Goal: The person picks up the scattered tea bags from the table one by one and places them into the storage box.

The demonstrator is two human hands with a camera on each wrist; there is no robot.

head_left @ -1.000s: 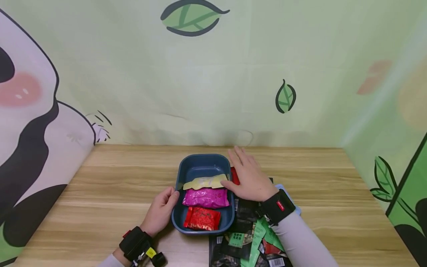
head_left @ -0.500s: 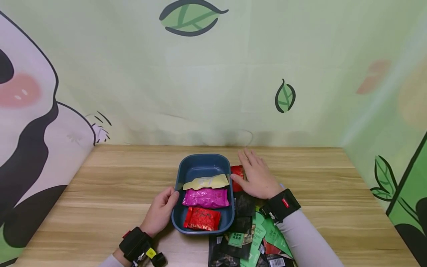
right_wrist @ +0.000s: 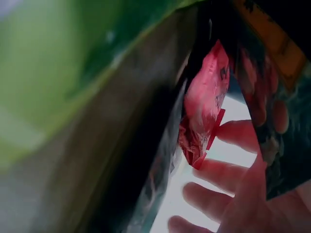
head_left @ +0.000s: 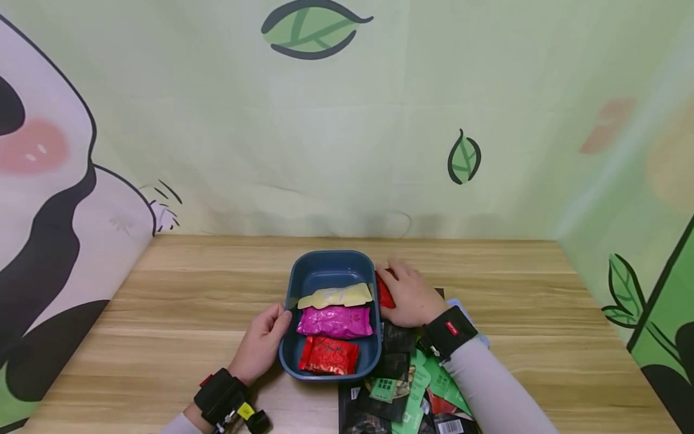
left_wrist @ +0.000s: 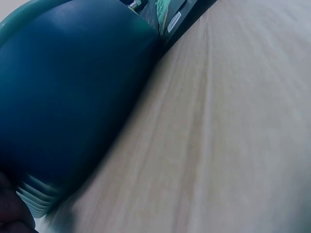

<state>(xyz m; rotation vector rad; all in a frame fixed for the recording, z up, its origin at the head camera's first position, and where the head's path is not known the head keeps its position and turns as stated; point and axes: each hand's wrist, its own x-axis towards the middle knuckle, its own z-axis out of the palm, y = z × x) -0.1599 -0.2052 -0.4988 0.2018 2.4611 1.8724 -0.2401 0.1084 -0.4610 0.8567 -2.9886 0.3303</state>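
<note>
A blue plastic tray [head_left: 325, 265] stands before me, holding a cream packet [head_left: 333, 296], a magenta packet [head_left: 335, 322] and a shiny red packet [head_left: 328, 355] in a column. My left hand [head_left: 260, 343] grips the tray's left side, thumb at the rim. In the left wrist view the tray's outer wall [left_wrist: 73, 87] fills the upper left. Just right of the tray, my right hand [head_left: 414, 295] curls over another red packet [head_left: 385, 292], fingers on its far edge and thumb on its near side. The right wrist view shows this red packet [right_wrist: 206, 97] against the fingertips.
Several black pouches [head_left: 398, 361] and green-labelled packs [head_left: 420, 386] are piled right of the tray, partly under my right forearm. A light-blue edge [head_left: 455, 304] pokes out behind my wrist. Wooden tabletop [head_left: 217, 271] surrounds them, with a printed cloth [head_left: 379, 150] behind.
My right hand first moves right, away from the tray, uncovering the red packet, then comes back and curls its fingers over it. The left hand and the tray stay put.
</note>
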